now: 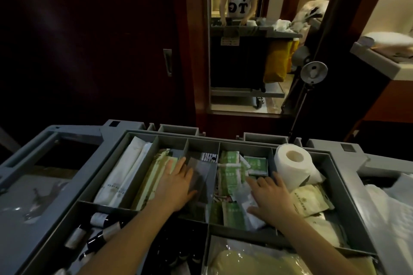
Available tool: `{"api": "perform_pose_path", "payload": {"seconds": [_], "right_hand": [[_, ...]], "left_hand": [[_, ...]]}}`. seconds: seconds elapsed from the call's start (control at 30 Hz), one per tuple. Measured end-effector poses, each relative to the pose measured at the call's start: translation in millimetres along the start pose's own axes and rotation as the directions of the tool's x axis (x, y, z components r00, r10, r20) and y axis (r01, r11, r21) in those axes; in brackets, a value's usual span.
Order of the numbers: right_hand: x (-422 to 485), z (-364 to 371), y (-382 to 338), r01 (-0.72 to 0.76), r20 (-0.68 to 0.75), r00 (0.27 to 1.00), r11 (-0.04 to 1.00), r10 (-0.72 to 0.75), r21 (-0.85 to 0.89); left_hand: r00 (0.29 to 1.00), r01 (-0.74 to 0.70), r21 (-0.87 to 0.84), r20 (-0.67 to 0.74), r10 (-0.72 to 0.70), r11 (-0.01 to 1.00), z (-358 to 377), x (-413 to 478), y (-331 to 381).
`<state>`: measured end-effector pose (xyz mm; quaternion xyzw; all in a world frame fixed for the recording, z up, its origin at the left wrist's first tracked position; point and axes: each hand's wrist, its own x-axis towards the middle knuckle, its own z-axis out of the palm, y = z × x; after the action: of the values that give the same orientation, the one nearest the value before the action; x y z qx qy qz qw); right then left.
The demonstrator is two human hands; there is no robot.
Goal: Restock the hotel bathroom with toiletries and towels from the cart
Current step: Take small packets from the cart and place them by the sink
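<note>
Head view looks down on the grey cart tray (143, 138), a plastic tub split by walls into open compartments packed with toiletries.

- At 9 o'clock, two long white paper sleeves (125, 174) lie side by side.
- Next to them sits a stack of pale green-and-beige packets (152, 178).
- In the middle compartment is a heap of green printed sachets (230, 174), too many and too overlapped to count, with one small green box (256, 165) toward 1 o'clock.
- One toilet roll (292, 163), white with its cardboard core facing up, stands at 2 o'clock.
- Just below it, at 3 o'clock, are at least two cream pouches (309, 201).
- At 7 o'clock lie at least three dark bottles (98, 227) with pale labels.
- At 5 o'clock is one bundle (257, 261) wrapped in clear plastic.

The left hand (176, 182) lies flat with its fingers straight and released. It rests on the green-and-beige packets and reaches across the divider onto a dark grey sachet (201, 174), gripping nothing. The right hand (271, 198) is also released, with its fingers spread and pointing toward 11 o'clock, resting on white and clear sachets (250, 212) at the near edge of the middle compartment.

At 12 o'clock, beyond the tray, a wall mirror (241, 51) reflects the cart and the person.
</note>
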<state>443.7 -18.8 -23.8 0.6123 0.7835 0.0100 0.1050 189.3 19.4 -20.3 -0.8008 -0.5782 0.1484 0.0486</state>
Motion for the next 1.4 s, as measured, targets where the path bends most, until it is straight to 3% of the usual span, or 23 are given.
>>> {"api": "perform_pose_path", "payload": {"seconds": [0.13,0.43,0.67,0.9,1.03,1.1,1.2,1.4], "right_hand": [[1.9,3.1,2.5,0.016,-0.017,1.0,0.999,-0.015,0.043],[5.9,5.1,2.5,0.046,-0.032,0.999,0.997,-0.044,0.056],[4.7,7.2,1.2,0.053,-0.044,0.998,0.997,-0.051,0.058],[5.6,7.8,2.7,0.049,-0.099,0.994,0.99,-0.036,0.135],[2.9,6.3,2.2,0.057,-0.152,0.988,0.981,-0.029,0.188],[2.6,6.9,2.1,0.058,-0.171,0.985,0.977,-0.022,0.205],[1.7,8.6,2.6,0.063,-0.211,0.977,0.967,-0.01,0.247],[-2.9,12.3,6.1,0.081,-0.269,0.961,0.869,0.061,0.488]], "left_hand": [[0.997,-0.058,0.044,-0.038,0.06,0.997,-4.0,-1.4,5.3],[0.986,-0.167,0.086,0.026,0.165,0.982,-7.1,-3.8,6.8],[0.992,-0.117,0.028,-0.043,0.118,0.993,4.4,-2.5,6.4],[0.998,-0.027,-0.19,-0.054,0.017,0.981,1.6,-0.1,3.3],[0.987,0.151,-0.503,0.032,-0.156,0.851,-10.0,0.3,9.1],[0.974,0.216,-0.567,0.075,-0.211,0.795,-21.4,-1.0,13.5],[0.978,0.191,-0.607,0.049,-0.203,0.772,-32.7,-7.0,13.6],[0.961,0.156,-0.81,-0.008,-0.277,0.565,-52.1,-30.8,7.2]]}}
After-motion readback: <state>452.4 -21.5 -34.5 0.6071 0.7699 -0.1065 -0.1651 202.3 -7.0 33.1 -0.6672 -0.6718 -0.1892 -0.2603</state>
